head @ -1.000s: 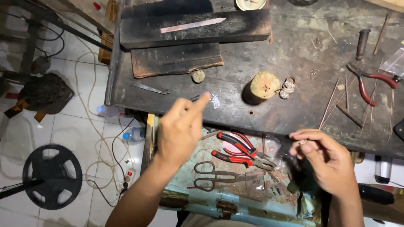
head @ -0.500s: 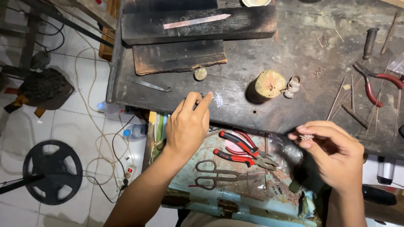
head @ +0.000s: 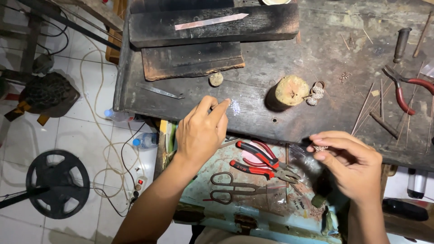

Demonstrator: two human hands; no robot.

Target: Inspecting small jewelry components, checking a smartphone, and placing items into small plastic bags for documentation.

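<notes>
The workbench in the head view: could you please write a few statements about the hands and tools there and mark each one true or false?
1. The left hand reaches its fingertips toward a small pile of silvery bits on the dark workbench. True.
2. The right hand pinches a small pale piece between its fingers. True.
3. The red-handled pliers in the open drawer are held by the left hand. False: they lie untouched, below the bench edge.
4. The scissors lie on the charred wooden block. False: they lie in the drawer; a thin metal strip lies on the block.
5. A round wooden stump stands on the bench. True.
</notes>
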